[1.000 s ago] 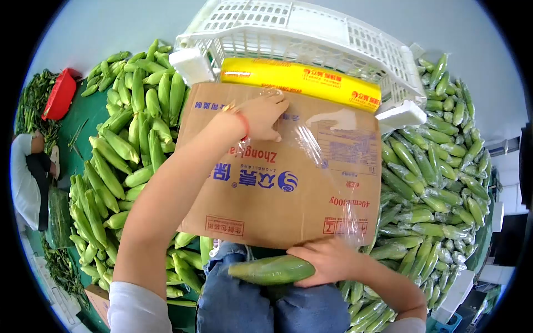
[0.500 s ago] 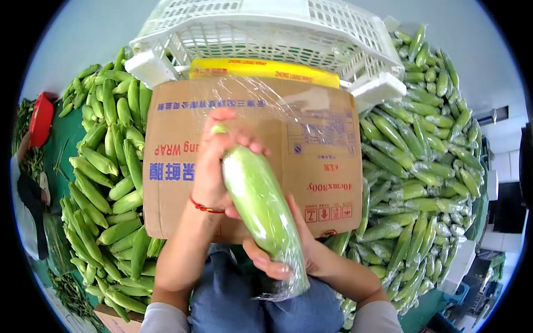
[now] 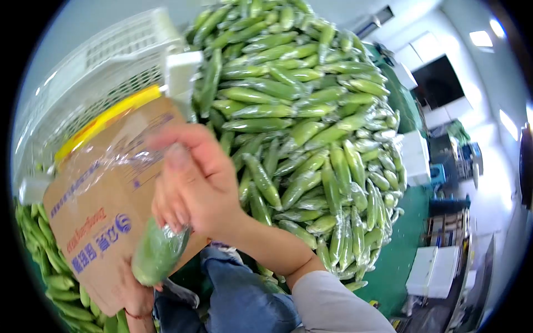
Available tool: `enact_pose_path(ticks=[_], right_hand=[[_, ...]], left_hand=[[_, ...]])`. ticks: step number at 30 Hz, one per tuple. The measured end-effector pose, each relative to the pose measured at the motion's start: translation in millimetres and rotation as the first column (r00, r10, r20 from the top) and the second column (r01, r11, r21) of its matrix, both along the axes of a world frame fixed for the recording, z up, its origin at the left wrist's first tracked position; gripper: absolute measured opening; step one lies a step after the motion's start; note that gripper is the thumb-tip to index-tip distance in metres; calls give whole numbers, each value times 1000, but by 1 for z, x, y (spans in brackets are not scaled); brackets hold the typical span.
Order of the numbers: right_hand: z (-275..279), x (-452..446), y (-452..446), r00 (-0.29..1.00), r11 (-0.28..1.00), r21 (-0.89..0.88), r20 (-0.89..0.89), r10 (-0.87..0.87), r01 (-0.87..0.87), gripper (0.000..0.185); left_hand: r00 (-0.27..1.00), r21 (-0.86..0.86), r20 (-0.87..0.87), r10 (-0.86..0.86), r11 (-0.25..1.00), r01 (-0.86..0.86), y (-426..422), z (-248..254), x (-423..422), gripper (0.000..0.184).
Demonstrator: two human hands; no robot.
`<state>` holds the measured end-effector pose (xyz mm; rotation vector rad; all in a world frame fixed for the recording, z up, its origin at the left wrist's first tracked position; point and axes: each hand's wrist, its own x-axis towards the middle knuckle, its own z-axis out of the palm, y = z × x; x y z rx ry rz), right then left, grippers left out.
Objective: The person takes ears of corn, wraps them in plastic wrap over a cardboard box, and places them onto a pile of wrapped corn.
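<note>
A green ear of corn [image 3: 157, 255] in clear plastic film is held upright over the cardboard box, with its husk on. My left hand [image 3: 135, 288], with a red string at the wrist, is closed around its lower end; part of that hand is hidden behind the corn. Curled over the upper, film-covered end are the fingers of my right hand [image 3: 194, 186], closed on it and somewhat blurred. Behind my hands, loose clear film [image 3: 91, 177] lies across the printed cardboard box [image 3: 72, 222].
A white plastic crate [image 3: 127, 53] and a yellow strip [image 3: 108, 119] stand beyond the box. Many film-wrapped ears [image 3: 311, 133] are heaped at the right. Unwrapped ears [image 3: 53, 272] lie at the lower left. White boxes [image 3: 433, 272] stand farther right.
The view has swung right, showing more of the wrapped heap. The corn now stands with my right hand over its top and my left hand below; before, it lay slanted between both hands.
</note>
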<state>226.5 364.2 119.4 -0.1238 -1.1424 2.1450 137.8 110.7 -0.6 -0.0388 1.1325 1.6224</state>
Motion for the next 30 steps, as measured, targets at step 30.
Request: enact_pose_path(ticks=[30], right_hand=[[-117, -58, 41, 799, 29, 947, 286, -529, -320, 40]], left_hand=[[-163, -345, -849, -503, 760, -550, -20, -12, -158, 58]])
